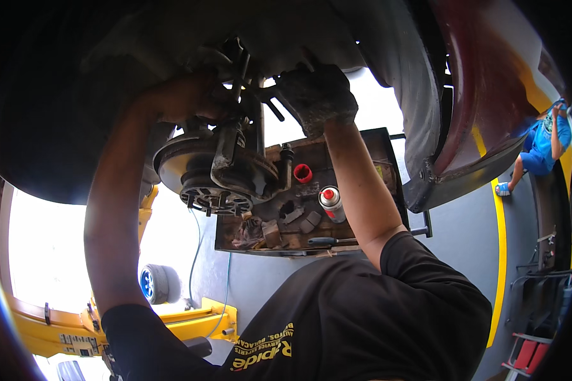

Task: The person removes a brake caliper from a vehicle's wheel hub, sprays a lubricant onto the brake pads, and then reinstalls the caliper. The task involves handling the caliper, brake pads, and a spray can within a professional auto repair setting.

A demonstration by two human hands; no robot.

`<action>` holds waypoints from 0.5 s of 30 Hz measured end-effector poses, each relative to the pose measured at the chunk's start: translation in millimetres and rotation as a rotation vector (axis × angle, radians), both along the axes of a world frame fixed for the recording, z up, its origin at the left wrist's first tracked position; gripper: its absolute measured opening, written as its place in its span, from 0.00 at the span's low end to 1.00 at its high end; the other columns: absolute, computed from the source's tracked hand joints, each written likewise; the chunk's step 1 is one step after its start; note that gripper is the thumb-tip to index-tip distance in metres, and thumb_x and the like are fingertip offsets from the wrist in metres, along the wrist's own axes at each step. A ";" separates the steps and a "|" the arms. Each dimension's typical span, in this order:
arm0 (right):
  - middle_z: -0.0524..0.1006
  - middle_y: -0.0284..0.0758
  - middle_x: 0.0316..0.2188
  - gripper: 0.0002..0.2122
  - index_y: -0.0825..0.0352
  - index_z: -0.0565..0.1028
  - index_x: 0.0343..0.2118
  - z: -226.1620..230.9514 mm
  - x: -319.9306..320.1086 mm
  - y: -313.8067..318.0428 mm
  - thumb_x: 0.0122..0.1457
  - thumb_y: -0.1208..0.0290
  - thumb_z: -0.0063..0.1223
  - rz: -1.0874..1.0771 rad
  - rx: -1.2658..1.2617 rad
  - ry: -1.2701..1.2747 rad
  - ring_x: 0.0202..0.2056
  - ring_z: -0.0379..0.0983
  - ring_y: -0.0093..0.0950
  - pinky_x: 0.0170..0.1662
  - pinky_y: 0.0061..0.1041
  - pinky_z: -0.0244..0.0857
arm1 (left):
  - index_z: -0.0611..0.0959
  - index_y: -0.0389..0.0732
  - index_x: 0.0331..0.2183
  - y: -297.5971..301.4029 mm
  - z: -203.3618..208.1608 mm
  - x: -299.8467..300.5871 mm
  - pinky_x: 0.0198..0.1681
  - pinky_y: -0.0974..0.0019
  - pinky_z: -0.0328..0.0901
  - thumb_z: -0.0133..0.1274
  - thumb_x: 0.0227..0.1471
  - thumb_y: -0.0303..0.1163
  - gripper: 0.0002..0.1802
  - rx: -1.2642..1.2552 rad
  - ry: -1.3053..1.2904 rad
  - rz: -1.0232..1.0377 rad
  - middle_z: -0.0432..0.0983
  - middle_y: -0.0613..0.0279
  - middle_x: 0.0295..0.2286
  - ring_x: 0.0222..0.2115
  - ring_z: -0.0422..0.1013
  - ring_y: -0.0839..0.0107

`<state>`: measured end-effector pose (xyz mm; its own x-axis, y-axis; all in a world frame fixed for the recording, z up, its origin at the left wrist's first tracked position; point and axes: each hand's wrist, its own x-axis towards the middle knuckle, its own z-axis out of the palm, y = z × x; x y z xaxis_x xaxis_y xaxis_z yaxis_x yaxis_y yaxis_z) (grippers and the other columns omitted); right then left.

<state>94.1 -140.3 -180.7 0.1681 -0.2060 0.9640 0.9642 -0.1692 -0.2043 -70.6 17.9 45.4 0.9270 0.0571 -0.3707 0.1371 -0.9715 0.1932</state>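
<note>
Left hand: raised beside the upper part of the brake assembly, close to the suspension strut. Fingers look bent, but deep shadow hides them; cannot tell if they grip.
Right hand: dark-surfaced, possibly gloved, bent beside a dark bar-like piece that juts between the hands. Cannot tell whether it is held.
Position of work: brake disc and studded hub hang under the wheel arch, above the tray's left side. Hands on opposite sides of the strut, probably for access from both flanks.

Tray: dark, walled, below the assembly; presumably set there to keep small items within reach.
Contents: aerosol can, upright, toward the right edge, just beside the forearm; red cap, off the can, nearer the far edge, mouth visible, contents unclear. Mid-tray, loose blocky pieces. Crumpled material by the near left corner. Dark-handled tool along the near edge. Can's fill level cannot be seen.
</note>
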 end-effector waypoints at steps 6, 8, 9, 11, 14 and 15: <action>0.84 0.35 0.38 0.13 0.62 0.82 0.43 -12.7 0.8 -0.8 0.56 0.65 0.61 0.213 -0.185 0.241 0.39 0.82 0.28 0.44 0.29 0.77 | 0.62 0.37 0.66 -16.8 6.3 -7.9 0.55 0.60 0.73 0.66 0.55 0.33 0.44 -0.060 0.034 0.024 0.77 0.50 0.51 0.53 0.75 0.60; 0.83 0.36 0.39 0.14 0.64 0.80 0.45 -17.5 4.3 8.5 0.59 0.65 0.59 0.711 0.072 0.344 0.40 0.81 0.28 0.44 0.28 0.78 | 0.63 0.38 0.66 -18.5 6.8 -8.5 0.55 0.59 0.73 0.66 0.56 0.33 0.43 0.060 0.036 0.037 0.77 0.50 0.51 0.52 0.75 0.61; 0.83 0.37 0.40 0.14 0.65 0.79 0.46 -20.9 6.2 14.2 0.60 0.65 0.58 0.914 0.190 0.374 0.40 0.81 0.28 0.44 0.28 0.78 | 0.64 0.38 0.65 -19.5 7.0 -8.9 0.55 0.59 0.73 0.66 0.56 0.33 0.41 -0.006 0.038 0.058 0.77 0.51 0.51 0.52 0.75 0.61; 0.83 0.38 0.41 0.15 0.66 0.78 0.49 -30.2 9.6 25.0 0.62 0.64 0.55 1.244 0.380 0.392 0.41 0.81 0.28 0.44 0.28 0.78 | 0.71 0.38 0.61 -22.1 5.7 -11.6 0.54 0.59 0.73 0.66 0.56 0.33 0.34 -0.060 0.015 0.088 0.77 0.52 0.51 0.51 0.76 0.62; 0.82 0.40 0.43 0.17 0.69 0.76 0.52 -45.8 11.3 38.2 0.66 0.64 0.51 1.535 0.562 0.331 0.42 0.81 0.28 0.44 0.27 0.78 | 0.82 0.35 0.51 -25.4 1.9 -19.1 0.52 0.59 0.73 0.65 0.55 0.32 0.22 0.033 -0.049 0.024 0.79 0.54 0.50 0.48 0.77 0.63; 0.82 0.41 0.43 0.17 0.70 0.75 0.53 -50.0 11.4 41.6 0.67 0.64 0.50 1.594 0.606 0.307 0.43 0.81 0.28 0.45 0.27 0.79 | 0.83 0.35 0.48 -25.3 -0.1 -22.3 0.52 0.60 0.73 0.65 0.56 0.31 0.19 0.058 -0.074 -0.009 0.80 0.55 0.49 0.47 0.78 0.64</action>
<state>105.5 -98.6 -230.7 0.6976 0.0407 0.7154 0.0106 0.9977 -0.0670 -92.9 -7.4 45.2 0.9522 0.0682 -0.2978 0.1161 -0.9824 0.1462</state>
